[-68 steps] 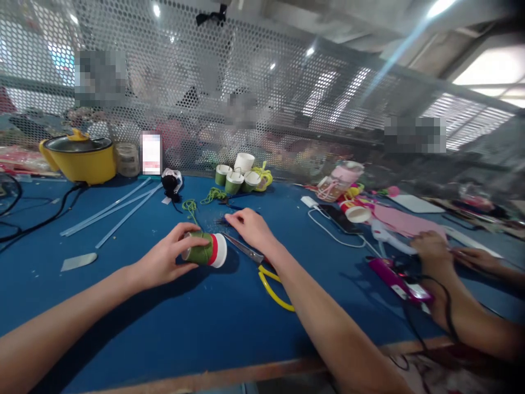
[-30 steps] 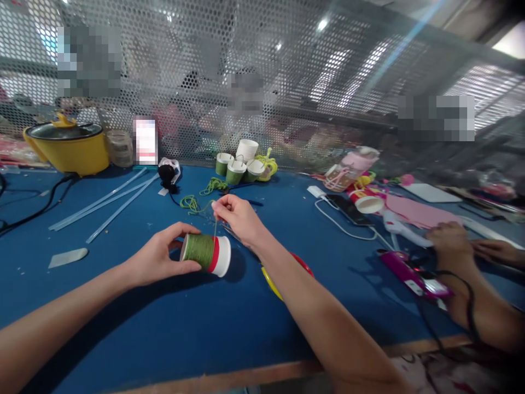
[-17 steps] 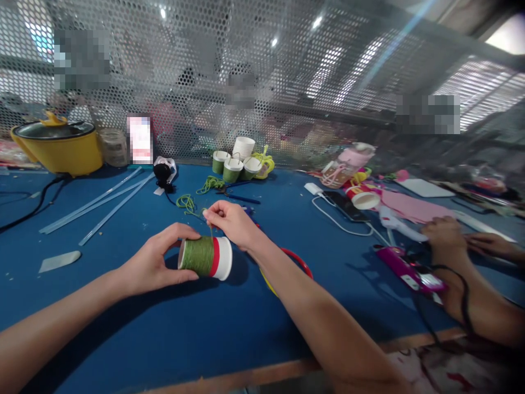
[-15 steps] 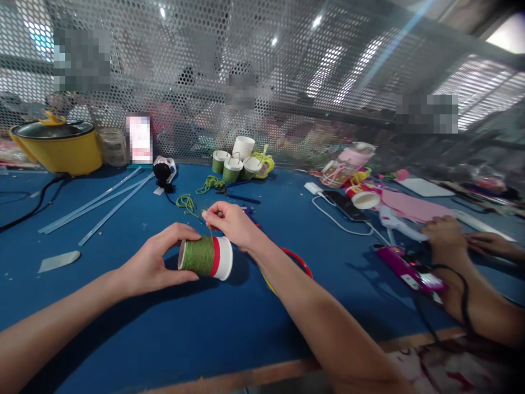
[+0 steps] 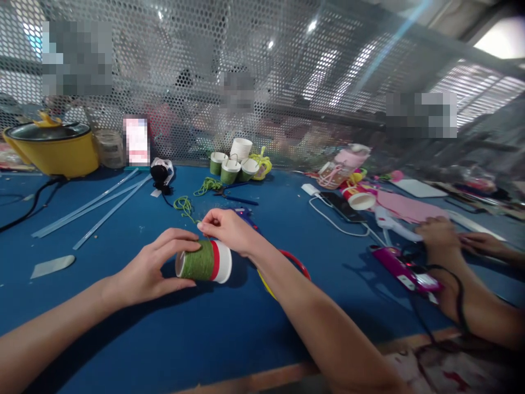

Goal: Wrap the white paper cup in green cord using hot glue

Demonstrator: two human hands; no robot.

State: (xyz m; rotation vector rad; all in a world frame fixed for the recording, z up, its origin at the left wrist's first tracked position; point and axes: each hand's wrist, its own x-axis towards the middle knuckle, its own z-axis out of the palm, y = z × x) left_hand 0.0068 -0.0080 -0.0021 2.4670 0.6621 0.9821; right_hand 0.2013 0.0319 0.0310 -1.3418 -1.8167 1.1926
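The left hand [image 5: 153, 268] grips a cup [image 5: 204, 261] wound with green cord, held on its side just above the blue table [image 5: 197, 328]; the right hand [image 5: 227, 230] pinches the cord [image 5: 185, 207] at the cup's top, fingers closed on it; scissors [image 5: 283, 262] lie under the right wrist; finished cups [image 5: 232, 167] stand by the mesh.

A paper cup [image 5: 205, 261] — wound in green cord, red band, white rim — lies sideways.
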